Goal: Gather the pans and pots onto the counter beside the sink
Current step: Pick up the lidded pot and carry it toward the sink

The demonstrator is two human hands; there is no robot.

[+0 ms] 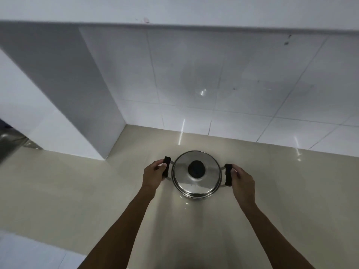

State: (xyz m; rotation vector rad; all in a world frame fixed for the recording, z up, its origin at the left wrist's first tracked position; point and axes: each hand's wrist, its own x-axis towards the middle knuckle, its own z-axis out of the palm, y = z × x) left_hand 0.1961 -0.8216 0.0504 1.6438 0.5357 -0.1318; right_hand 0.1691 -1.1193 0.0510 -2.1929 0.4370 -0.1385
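A steel pot [196, 188] with a domed steel lid and a black knob [196, 169] stands on the beige counter [77, 191], near the tiled back wall. The pot has a black side handle on each side. My left hand [153, 174] is closed around the left handle [166, 166]. My right hand [241, 181] grips the right handle [228, 174]. Both of my forearms reach in from the bottom of the view. Whether the pot rests on the counter or is just lifted, I cannot tell.
A white pillar [64, 94] juts out on the left of the counter. Beyond it at the far left edge lies a steel sink [9, 140]. White wall tiles [213, 84] rise behind the pot. A white cabinet underside [174, 8] hangs overhead.
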